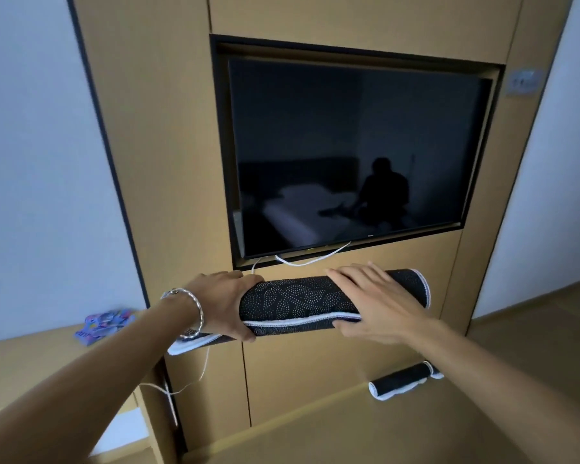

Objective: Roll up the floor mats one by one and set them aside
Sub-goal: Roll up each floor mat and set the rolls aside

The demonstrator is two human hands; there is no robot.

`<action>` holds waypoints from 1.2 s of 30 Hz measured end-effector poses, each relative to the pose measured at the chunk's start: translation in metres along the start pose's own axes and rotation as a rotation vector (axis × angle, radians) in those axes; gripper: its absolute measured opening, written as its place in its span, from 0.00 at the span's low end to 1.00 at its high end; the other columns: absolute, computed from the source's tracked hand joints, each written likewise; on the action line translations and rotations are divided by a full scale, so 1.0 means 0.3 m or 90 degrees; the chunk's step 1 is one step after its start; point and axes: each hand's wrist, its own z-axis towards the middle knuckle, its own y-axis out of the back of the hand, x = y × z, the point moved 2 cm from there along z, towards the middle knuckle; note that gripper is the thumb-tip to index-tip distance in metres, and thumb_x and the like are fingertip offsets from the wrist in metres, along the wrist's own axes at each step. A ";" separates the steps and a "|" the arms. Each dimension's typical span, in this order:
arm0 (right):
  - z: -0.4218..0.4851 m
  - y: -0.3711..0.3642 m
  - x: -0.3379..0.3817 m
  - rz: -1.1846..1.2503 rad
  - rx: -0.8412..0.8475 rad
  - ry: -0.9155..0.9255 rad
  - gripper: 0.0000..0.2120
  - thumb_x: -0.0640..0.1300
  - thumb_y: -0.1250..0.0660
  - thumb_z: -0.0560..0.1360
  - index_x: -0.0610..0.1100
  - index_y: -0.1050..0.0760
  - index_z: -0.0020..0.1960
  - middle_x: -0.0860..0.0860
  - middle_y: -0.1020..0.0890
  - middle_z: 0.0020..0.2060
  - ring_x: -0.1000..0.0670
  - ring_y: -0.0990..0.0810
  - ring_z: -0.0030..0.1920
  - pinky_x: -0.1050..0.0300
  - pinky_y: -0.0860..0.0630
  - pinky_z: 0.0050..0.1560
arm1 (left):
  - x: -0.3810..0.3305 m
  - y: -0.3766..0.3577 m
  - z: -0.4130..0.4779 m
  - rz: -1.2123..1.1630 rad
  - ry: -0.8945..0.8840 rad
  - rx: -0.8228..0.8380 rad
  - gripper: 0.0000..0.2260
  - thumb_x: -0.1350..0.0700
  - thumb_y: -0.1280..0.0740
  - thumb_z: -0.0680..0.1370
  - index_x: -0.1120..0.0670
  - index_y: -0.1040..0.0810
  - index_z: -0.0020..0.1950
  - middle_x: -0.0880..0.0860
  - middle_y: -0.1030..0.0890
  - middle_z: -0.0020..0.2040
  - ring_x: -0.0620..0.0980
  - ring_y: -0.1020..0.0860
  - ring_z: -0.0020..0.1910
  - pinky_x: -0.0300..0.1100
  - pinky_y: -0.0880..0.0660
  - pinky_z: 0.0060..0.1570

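A rolled floor mat (pixel 292 301), black with white dots and a white stitched edge, is held level in the air in front of the wooden wall unit. My left hand (pixel 226 304) grips its left part, thumb underneath and fingers over the top. My right hand (pixel 370 301) holds the right part, fingers laid over the top and thumb under the roll. A second rolled mat (pixel 404 380) of the same kind lies on the floor at the foot of the wall unit, lower right.
A dark television (pixel 352 155) is set into the wooden wall unit (pixel 168 162), with a white cable (pixel 310 261) hanging below it. A colourful packet (pixel 106 324) lies on a low surface at the left. Wooden floor (pixel 432 430) spreads to the right.
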 end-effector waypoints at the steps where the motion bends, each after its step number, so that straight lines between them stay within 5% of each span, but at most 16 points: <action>1: -0.032 -0.001 -0.053 -0.017 -0.028 -0.015 0.39 0.64 0.43 0.71 0.49 0.46 0.77 0.52 0.35 0.69 0.49 0.39 0.71 0.51 0.52 0.75 | -0.040 0.013 0.038 -0.004 -0.007 0.004 0.37 0.32 0.31 0.59 0.38 0.38 0.65 0.42 0.26 0.52 0.47 0.26 0.53 0.44 0.28 0.50; 4: -0.113 -0.006 -0.227 -0.043 -0.042 -0.064 0.39 0.68 0.49 0.71 0.47 0.39 0.75 0.49 0.27 0.64 0.46 0.30 0.66 0.45 0.43 0.72 | -0.180 0.057 0.155 -0.012 -0.038 0.011 0.36 0.33 0.30 0.58 0.37 0.36 0.63 0.41 0.25 0.54 0.45 0.25 0.54 0.43 0.29 0.50; 8: -0.222 0.028 -0.442 -0.074 0.005 -0.125 0.46 0.76 0.56 0.67 0.51 0.47 0.77 0.52 0.33 0.68 0.48 0.33 0.67 0.53 0.43 0.70 | -0.358 0.092 0.318 -0.014 -0.084 0.026 0.35 0.34 0.29 0.58 0.36 0.35 0.62 0.40 0.25 0.53 0.44 0.26 0.54 0.43 0.28 0.51; 13: -0.335 0.027 -0.633 -0.085 0.040 -0.173 0.48 0.79 0.55 0.63 0.54 0.47 0.75 0.52 0.36 0.71 0.49 0.35 0.69 0.54 0.43 0.70 | -0.547 0.091 0.460 -0.014 -0.141 0.045 0.34 0.36 0.28 0.59 0.36 0.35 0.62 0.40 0.25 0.53 0.44 0.26 0.54 0.43 0.28 0.52; 17: -0.387 -0.006 -0.729 -0.079 0.065 -0.186 0.50 0.81 0.58 0.61 0.54 0.46 0.74 0.53 0.30 0.67 0.50 0.29 0.64 0.55 0.35 0.64 | -0.637 0.066 0.546 0.000 -0.179 0.071 0.36 0.37 0.27 0.62 0.39 0.37 0.66 0.42 0.26 0.53 0.45 0.27 0.56 0.42 0.30 0.53; 23: -0.404 -0.109 -0.833 -0.042 0.096 -0.204 0.56 0.83 0.68 0.54 0.55 0.44 0.73 0.54 0.28 0.62 0.51 0.28 0.60 0.55 0.31 0.59 | -0.683 -0.023 0.685 -0.022 -0.215 0.111 0.38 0.36 0.28 0.62 0.35 0.41 0.67 0.41 0.27 0.55 0.45 0.28 0.57 0.45 0.30 0.57; 28: -0.348 -0.162 -0.942 -0.045 0.138 -0.215 0.54 0.84 0.60 0.56 0.55 0.43 0.73 0.55 0.27 0.61 0.52 0.27 0.60 0.56 0.32 0.59 | -0.680 -0.138 0.839 -0.084 -0.234 0.151 0.37 0.33 0.30 0.63 0.33 0.46 0.67 0.40 0.28 0.55 0.46 0.29 0.58 0.46 0.31 0.55; 36: -0.064 -0.251 -1.126 -0.063 0.172 -0.232 0.52 0.81 0.61 0.57 0.54 0.43 0.73 0.54 0.28 0.62 0.51 0.29 0.62 0.56 0.35 0.61 | -0.543 -0.253 1.186 -0.135 -0.242 0.106 0.37 0.32 0.33 0.65 0.34 0.46 0.70 0.41 0.27 0.58 0.46 0.29 0.59 0.44 0.32 0.57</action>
